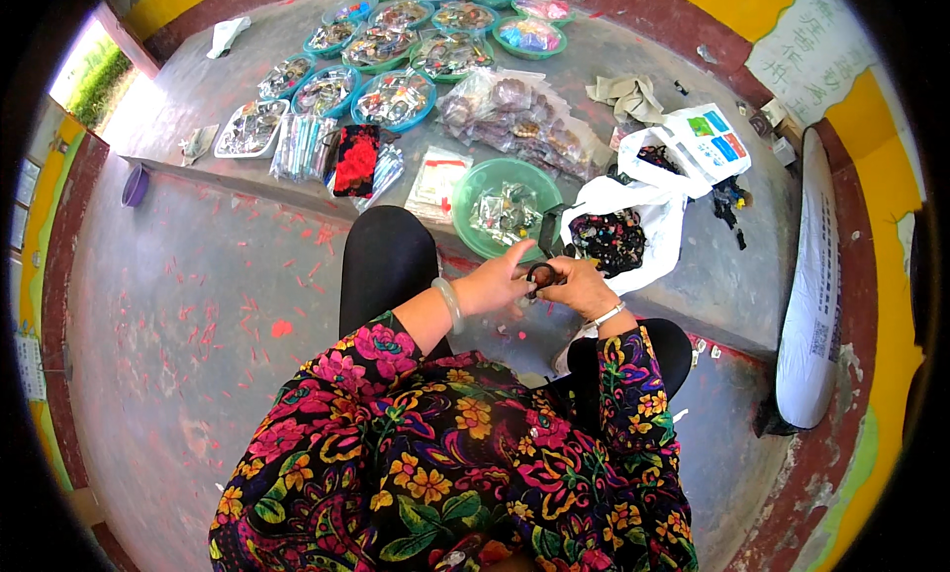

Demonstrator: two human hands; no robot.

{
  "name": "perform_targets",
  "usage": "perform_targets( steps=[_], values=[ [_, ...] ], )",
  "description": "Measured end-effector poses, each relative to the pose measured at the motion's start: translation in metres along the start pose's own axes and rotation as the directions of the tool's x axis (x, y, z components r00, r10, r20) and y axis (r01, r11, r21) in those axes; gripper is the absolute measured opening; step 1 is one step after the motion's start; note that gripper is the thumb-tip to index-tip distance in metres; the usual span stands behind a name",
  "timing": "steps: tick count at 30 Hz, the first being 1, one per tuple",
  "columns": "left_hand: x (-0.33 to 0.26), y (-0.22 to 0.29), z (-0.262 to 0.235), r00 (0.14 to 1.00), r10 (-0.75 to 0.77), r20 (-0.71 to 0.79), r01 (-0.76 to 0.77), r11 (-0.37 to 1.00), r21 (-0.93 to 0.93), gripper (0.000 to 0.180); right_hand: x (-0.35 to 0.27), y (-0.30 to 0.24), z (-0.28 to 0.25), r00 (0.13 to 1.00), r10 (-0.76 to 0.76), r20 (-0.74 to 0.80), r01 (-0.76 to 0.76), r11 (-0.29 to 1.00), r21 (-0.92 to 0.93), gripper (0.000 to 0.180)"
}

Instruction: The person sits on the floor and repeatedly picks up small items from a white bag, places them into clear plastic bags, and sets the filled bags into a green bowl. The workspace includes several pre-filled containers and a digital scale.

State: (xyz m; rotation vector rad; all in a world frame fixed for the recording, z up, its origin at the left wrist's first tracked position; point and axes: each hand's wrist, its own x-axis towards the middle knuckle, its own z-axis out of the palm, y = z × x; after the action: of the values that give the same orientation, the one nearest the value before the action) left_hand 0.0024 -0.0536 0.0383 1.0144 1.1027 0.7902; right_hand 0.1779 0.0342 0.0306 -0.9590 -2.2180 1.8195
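Head view, looking down on a seated person in a flowered top. Both hands meet above the knees: the left hand and right hand are pinched together on a small dark ring-shaped piece held between their fingertips. Just beyond sits a green bowl of packets and a white plastic bag of dark beads, on a grey ledge with rows of bead-filled trays.
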Motion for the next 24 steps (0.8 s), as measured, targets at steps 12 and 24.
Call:
perform_targets(
  steps=[12,24],
  values=[
    [-0.02,0.026,0.009,0.981,0.09,0.172,-0.161,0.871,0.464,0.081,-0.021,-0.039,0.01,0.973,-0.07,0.221,0.077,0.997,-0.023,0.029],
    [-0.028,0.033,-0.006,0.653,0.734,-0.186,-0.266,0.452,0.852,0.026,-0.018,-0.019,0.011,0.992,-0.021,-0.126,0.052,0.968,0.246,0.018]
  ],
)
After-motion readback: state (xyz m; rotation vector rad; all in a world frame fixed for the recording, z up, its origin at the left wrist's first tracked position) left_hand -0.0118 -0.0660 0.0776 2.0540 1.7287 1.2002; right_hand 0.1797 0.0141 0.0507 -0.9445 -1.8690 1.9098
